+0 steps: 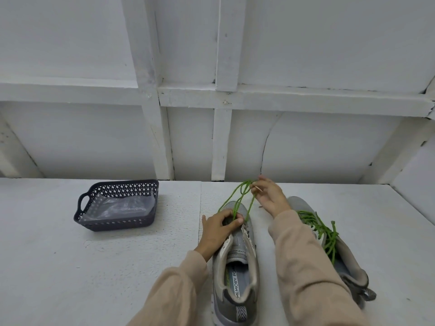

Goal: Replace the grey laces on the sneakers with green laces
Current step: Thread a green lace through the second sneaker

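Two sneakers: both grey, side by side on the white table [70, 267], toes pointing far. The left sneaker [237, 267] lies between the forearms and the right sneaker [348, 271] is partly hidden behind the right sleeve.
Green lace [237, 196]: it rises from the lowest eyelets of the left sneaker in long slack strands to the right hand. The eyelets nearer the ankle are bare.
Second green lace [327, 234]: threaded up the right sneaker, its ends loose over the tongue.
Grey laces: none visible on either shoe.
Left hand [216, 229]: fingers curled over the forefoot of the left sneaker, gripping it, with the fingertips where the lace leaves the eyelets.
Right hand [270, 196]: raised past the toe, thumb and forefinger pinching the strands together, the other fingers spread loosely.
Basket [113, 225]: dark, to the far left and well apart from the shoes, with a clear plastic bag [122, 208] inside.
Step, as I judge it: drawing the lace through the first eyelets and evening its ends. One shoe looks done and this one barely begun.
Risk, uneven ends: pulling both strands in one pinch may leave one end short for the top eyelets.
Risk, tangling: the slack strands cross near the pinch and could twist or knot when tightened.
Risk, shoe shifting: a hard pull could drag the sneaker far if the left hand's grip loosens.
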### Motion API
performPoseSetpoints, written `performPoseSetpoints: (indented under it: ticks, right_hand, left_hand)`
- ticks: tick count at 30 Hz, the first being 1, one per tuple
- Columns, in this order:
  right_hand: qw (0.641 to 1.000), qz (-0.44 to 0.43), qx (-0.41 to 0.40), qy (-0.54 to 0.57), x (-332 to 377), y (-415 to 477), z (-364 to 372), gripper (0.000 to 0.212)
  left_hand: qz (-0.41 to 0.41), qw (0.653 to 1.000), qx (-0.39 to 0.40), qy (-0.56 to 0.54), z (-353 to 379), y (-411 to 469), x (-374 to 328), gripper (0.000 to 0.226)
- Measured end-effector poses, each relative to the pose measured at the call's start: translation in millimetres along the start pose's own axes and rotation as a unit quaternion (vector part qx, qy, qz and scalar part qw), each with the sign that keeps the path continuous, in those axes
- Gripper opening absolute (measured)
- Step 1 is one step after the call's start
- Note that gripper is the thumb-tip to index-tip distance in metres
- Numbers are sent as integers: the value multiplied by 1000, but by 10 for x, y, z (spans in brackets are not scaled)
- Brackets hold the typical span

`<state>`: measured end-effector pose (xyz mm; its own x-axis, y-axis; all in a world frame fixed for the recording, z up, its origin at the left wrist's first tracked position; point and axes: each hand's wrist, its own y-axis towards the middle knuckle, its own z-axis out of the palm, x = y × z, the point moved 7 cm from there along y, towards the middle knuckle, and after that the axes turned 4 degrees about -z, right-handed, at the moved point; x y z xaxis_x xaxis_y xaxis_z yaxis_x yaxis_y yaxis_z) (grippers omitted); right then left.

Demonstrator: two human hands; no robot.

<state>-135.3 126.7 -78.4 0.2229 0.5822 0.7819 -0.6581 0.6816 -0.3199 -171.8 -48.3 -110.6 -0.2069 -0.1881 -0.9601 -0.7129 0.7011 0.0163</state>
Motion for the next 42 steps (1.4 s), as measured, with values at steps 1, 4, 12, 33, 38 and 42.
performPoseSetpoints:
  ticks: [1, 4, 12, 33, 38, 42]
  right_hand:
    - [999, -7, -3, 38, 69, -11, -27, 30]
    - [996, -44, -27, 67, 278, -41, -188, 37]
    - [944, -168, -226, -170, 703, -199, -797, 26]
    - [841, -8, 192, -506, -187, -567, 335, 26]
    - [868, -39, 225, -442, -26, -658, 560, 13]
    - [873, -49, 247, -418, 152, -741, 729, 9]
  left_hand:
    - [-1, 1000, -4, 4, 0, 6, 10, 22]
    - [0, 1000, -1, 18, 5, 16, 32, 25]
    - [0, 1000, 1, 11, 23, 22, 53, 33]
    - [-11, 999, -27, 21, 10, 44, 71, 34]
    - [-17, 994, -58, 90, -46, -9, -55, 24]
    - [-13, 994, -45, 102, -61, -29, -116, 8]
